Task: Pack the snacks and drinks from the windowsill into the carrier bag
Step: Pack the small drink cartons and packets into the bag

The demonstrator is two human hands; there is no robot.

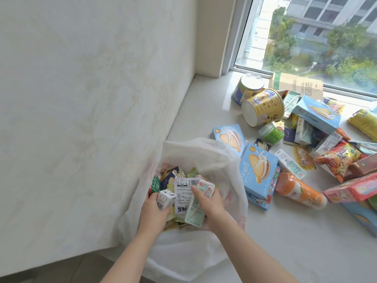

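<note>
Stone, pale and polished, forms the windowsill (pixel 204 111) we lean over. A white wall (pixel 81 99) closes it off from nine to eleven o'clock, and the window (pixel 306 37) at one o'clock looks down on trees and buildings. A strip of tiled floor (pixel 40 270) shows at seven o'clock.

The carrier bag (pixel 193 152), thin and white, sits open at six o'clock on the sill's near edge, already part filled with small packets.

Both our hands are inside its mouth. Our left hand (pixel 152 209) has its fingers curled round one small white carton (pixel 166 199). Our right hand (pixel 212 203) grips one pale green carton (pixel 196 207), thumb on top.

From two to four o'clock the rest lies scattered on the sill. We count two tubs on their sides, a blue tub (pixel 244 88) and a yellow tub (pixel 263 107) touching it. We also count three light-blue biscuit boxes (pixel 258 168), one green jar (pixel 270 132), one orange bottle (pixel 299 190) lying flat, one red packet (pixel 336 158) and one brown paper bag (pixel 295 84) against the glass. The smaller cartons and sachets in the heap overlap too much for us to count.
</note>
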